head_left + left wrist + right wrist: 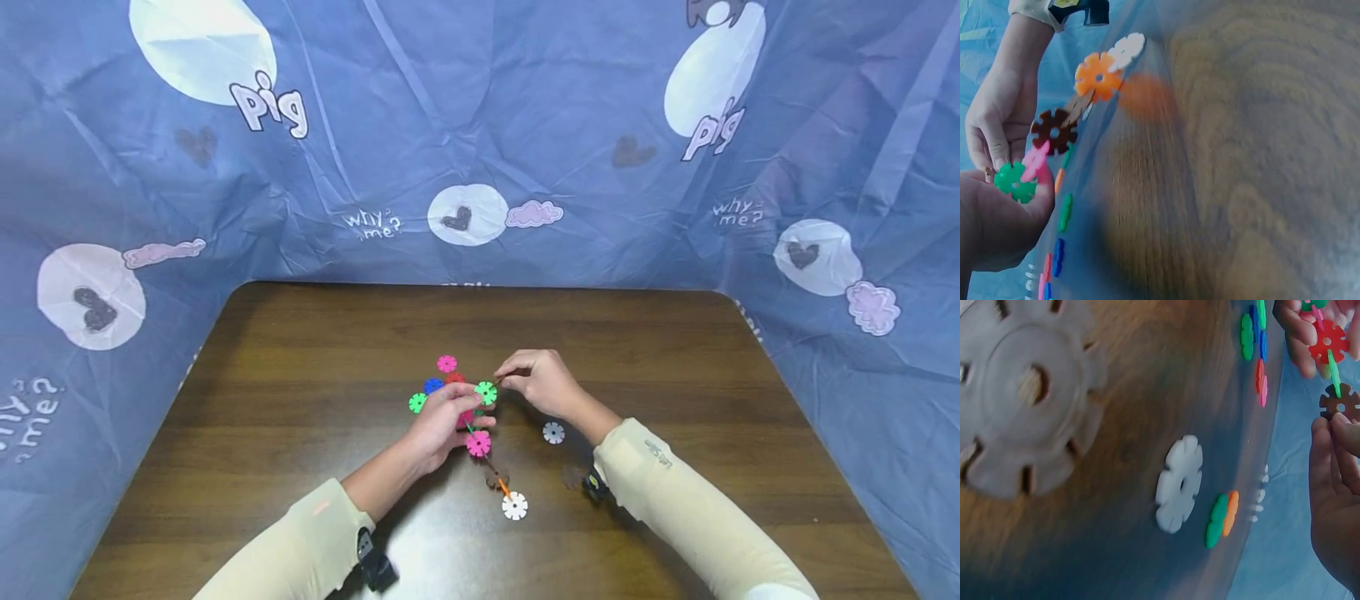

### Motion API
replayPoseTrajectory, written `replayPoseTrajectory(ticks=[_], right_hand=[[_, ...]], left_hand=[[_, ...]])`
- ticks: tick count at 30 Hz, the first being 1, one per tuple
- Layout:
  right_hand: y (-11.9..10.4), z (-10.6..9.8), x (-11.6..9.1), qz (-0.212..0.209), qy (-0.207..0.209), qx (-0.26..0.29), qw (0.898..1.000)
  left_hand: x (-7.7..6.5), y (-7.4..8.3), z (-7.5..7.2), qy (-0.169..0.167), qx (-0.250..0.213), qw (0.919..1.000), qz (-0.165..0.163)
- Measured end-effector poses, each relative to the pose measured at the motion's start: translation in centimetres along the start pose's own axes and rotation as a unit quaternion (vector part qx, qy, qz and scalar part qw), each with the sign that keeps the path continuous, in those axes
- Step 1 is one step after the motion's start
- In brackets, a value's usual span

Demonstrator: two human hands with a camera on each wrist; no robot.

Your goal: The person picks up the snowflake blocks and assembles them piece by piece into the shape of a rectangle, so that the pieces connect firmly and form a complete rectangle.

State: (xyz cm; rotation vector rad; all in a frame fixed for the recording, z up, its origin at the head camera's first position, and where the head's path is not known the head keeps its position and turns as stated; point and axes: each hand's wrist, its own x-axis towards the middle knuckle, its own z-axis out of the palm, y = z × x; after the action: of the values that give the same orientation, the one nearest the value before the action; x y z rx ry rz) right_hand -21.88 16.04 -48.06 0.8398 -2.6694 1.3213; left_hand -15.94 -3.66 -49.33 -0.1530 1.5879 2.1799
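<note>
My left hand [442,421] grips a chain of notched plastic discs. Down toward me the chain runs past a pink disc [478,450] and a brown disc [1044,128] to an orange disc [1088,72] and a white disc [520,500] at its end. By the left fingertips a green disc [481,389] faces up. To its right, my right hand [543,383] pinches the edge of a brown disc [1329,407] between thumb and fingers. A light green disc [1333,369], seen edge-on, joins that brown disc to a red disc [1319,347] at the left fingers.
Beyond the left hand lie loose discs: pink [442,363], blue [431,382] and green [413,402]. A grey disc [549,432] and a dull brownish disc [572,477] are near the right forearm. Blue printed cloth [405,125] surrounds the wooden table [315,350].
</note>
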Motion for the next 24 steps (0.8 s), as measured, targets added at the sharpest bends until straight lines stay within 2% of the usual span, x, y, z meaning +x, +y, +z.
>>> replayPoseTrajectory(ticks=[5,9,11,13,16,18,21,24], right_hand=[[-1.0,0.7,0.4,0.002,-0.041,-0.001,0.999],[-2.0,1.1,1.0,0.007,-0.093,0.009,0.996],[-2.1,0.7,1.5,0.023,-0.117,0.026,0.993],[-1.6,-0.2,2.1,0.048,-0.118,0.024,0.992],[-0.1,-2.0,2.9,0.093,-0.089,-0.044,0.991],[1.1,-3.0,3.1,0.122,-0.080,-0.109,0.983],[2.4,-3.5,3.0,0.139,-0.114,-0.176,0.968],[3.2,-3.1,2.6,0.129,-0.154,-0.214,0.956]], left_hand=[[-0.3,0.3,-0.2,-0.035,0.050,0.9977,-0.029],[-0.6,0.3,-0.3,-0.059,0.044,0.9966,-0.035],[-0.7,0.4,-0.4,-0.059,0.035,0.9972,-0.031],[-0.8,0.4,-0.5,-0.053,0.032,0.9978,-0.023],[-0.9,0.4,-0.7,-0.040,0.032,0.9986,-0.012],[-1.1,0.2,-0.9,-0.028,0.031,0.9991,-0.006],[-1.3,-0.1,-1.1,-0.004,0.020,0.9998,-0.001],[-1.5,-0.6,-1.1,0.019,-0.001,0.9998,0.009]])
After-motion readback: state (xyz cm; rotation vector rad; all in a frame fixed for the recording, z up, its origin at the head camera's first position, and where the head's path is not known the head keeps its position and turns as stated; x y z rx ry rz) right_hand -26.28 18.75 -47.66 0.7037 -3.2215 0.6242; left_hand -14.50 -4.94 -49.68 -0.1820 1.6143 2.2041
